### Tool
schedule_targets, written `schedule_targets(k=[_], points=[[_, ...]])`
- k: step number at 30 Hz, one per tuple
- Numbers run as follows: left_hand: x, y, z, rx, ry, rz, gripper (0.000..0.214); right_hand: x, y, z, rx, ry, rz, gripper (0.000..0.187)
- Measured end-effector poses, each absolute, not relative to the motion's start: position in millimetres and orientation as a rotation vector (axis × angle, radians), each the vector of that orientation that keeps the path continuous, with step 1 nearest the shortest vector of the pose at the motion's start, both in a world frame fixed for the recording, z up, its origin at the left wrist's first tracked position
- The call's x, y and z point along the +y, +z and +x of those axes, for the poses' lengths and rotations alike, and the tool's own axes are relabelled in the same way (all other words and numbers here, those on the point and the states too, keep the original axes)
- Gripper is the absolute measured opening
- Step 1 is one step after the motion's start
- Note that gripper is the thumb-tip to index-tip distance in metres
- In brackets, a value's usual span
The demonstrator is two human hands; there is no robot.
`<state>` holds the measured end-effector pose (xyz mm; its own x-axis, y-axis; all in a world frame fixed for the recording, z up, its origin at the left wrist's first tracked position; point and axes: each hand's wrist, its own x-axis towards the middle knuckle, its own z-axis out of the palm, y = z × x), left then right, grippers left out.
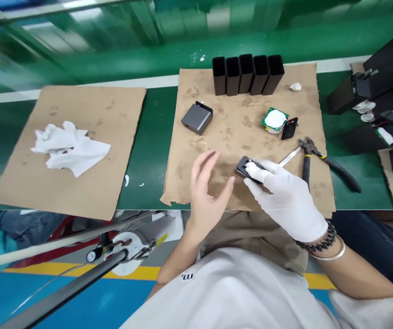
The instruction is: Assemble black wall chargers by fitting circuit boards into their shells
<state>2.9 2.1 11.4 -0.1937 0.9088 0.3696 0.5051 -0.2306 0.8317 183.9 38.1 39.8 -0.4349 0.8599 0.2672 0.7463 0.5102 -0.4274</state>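
Observation:
My right hand [284, 194], in a white glove, grips a small black plastic case [241, 170] by its sides over the front of the cardboard. Bare and with fingers spread, my left hand [207, 187] hovers just left of that case, apart from it and holding nothing. Beyond the right hand lies a green circuit board [274, 119] topped with a white pad, wired in red to a small black plate [289, 128]. A flat pale tool [289, 157] pokes out past the glove. Diagonal cutters [311, 148] with black-and-yellow handles rest to the right.
Several open black sleeves [247, 75] stand in a row at the back of the cardboard mat [213, 151]. A grey box [197, 119] sits left of centre. Crumpled white cloth [69, 146] lies on the left cardboard [114, 109]. More black housings [385, 91] crowd the right side.

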Motion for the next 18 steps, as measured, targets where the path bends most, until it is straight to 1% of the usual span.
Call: schedule_targets(k=[3, 5, 7, 13, 16, 18], points=[[11, 13, 7, 1.390, 1.264, 1.512, 0.039, 45, 42, 183, -2.350, 0.245, -1.218, 0.024], [18, 13, 11, 1.241, 1.244, 1.381, 0.034, 49, 47, 186, -2.358, 0.218, -1.168, 0.020], [22, 12, 14, 1.171, 1.258, 1.302, 0.032, 50, 51, 188, -2.375, 0.182, -1.143, 0.021], [21, 9, 12, 1.169, 1.255, 1.376, 0.032, 46, 51, 182, -2.499, 0.071, -1.272, 0.025], [18, 6, 9, 1.195, 1.312, 1.256, 0.031, 45, 60, 186, -2.508, 0.007, -1.287, 0.025], [16, 2, 5, 1.242, 1.403, 1.154, 0.030, 43, 69, 191, -2.481, 0.068, -1.313, 0.026]])
